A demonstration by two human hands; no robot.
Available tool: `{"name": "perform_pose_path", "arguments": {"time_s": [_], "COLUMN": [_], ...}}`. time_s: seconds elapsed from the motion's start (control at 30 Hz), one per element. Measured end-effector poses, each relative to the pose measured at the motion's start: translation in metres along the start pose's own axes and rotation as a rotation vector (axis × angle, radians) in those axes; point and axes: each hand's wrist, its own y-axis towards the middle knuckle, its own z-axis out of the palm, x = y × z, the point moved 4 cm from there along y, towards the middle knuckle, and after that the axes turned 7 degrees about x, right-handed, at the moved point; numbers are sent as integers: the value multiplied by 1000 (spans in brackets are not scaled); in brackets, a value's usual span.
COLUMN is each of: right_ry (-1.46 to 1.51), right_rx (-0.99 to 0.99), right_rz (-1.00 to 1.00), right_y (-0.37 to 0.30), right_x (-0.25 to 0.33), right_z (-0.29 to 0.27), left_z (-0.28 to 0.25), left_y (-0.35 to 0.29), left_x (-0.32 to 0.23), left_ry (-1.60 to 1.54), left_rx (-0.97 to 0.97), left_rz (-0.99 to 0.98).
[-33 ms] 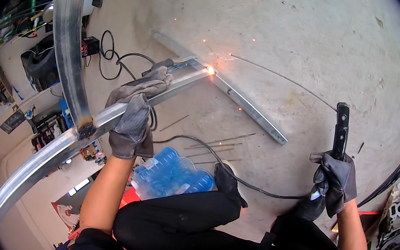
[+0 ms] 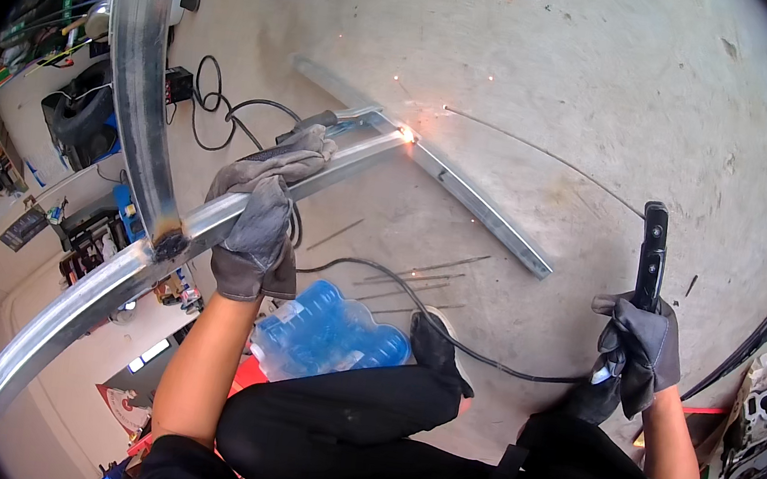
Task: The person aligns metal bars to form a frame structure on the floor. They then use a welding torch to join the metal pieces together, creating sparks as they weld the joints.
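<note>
My left hand (image 2: 260,215), in a grey work glove, is wrapped round a square metal tube (image 2: 354,167). The tube runs up to a joint with a crossing metal bar (image 2: 488,209), where a bright orange glow (image 2: 406,134) burns. Just past that glove, a clamp with a black handle (image 2: 310,123) sits against the tube near the joint. My right hand (image 2: 641,343), also gloved, grips a black electrode holder (image 2: 653,253). From the holder a thin welding rod (image 2: 548,150) reaches left; its glowing tip is a little apart from the joint.
An upright tube (image 2: 141,66) meets the held tube at a scorched weld (image 2: 170,242). Several loose rods (image 2: 423,271) lie on the concrete floor near a blue clear plastic pack (image 2: 324,333). A black cable (image 2: 502,364) crosses toward my right hand. Tools and boxes crowd the left side.
A few sparks on and above the floor have shifted slightly. Both hands keep their grips, and the joint still glows.
</note>
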Motion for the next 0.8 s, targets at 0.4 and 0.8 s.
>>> {"name": "perform_pose_path", "arguments": {"time_s": [0.4, 0.8], "right_ry": [-100, -253], "right_rx": [26, 35], "right_rz": [-100, -237], "right_y": [-1, -22], "right_x": [-17, -38], "right_z": [18, 32], "left_z": [16, 25], "left_y": [23, 41], "left_x": [-6, -68], "left_ry": [-215, -156], "left_rx": [148, 182], "left_rz": [39, 170]}}
